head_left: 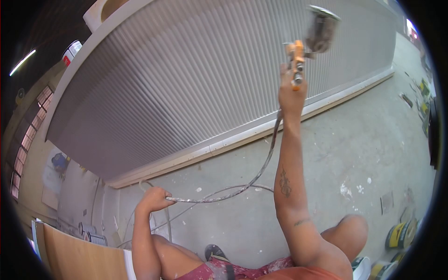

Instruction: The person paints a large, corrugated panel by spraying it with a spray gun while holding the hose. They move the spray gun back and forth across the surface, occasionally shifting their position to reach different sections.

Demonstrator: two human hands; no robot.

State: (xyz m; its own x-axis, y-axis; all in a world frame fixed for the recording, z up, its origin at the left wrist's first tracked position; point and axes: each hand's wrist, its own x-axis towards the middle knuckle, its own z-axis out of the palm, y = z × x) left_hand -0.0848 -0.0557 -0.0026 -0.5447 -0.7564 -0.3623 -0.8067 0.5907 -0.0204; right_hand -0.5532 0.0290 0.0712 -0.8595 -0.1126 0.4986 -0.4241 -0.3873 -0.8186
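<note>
In the head view my right hand point(293, 93) is stretched forward, its fingers wrapped round the handle of a spray gun point(297, 60) with an orange body. A metal paint cup point(321, 30) sits on the gun, blurred by motion. The gun is held in front of a long grey panel with vertical ribs point(224, 70). From the gun's handle a paint-spattered air hose point(252, 179) loops down and across to the left. My left hand point(157, 199) is closed round that hose, low on the left.
A pale base board point(210, 151) runs along the panel's foot. Paint cans point(401, 234) stand at the lower right, more cans point(94, 239) at the lower left. A wooden board point(84, 252) is beside my left arm. White paint spots point(345, 190) mark the grey floor.
</note>
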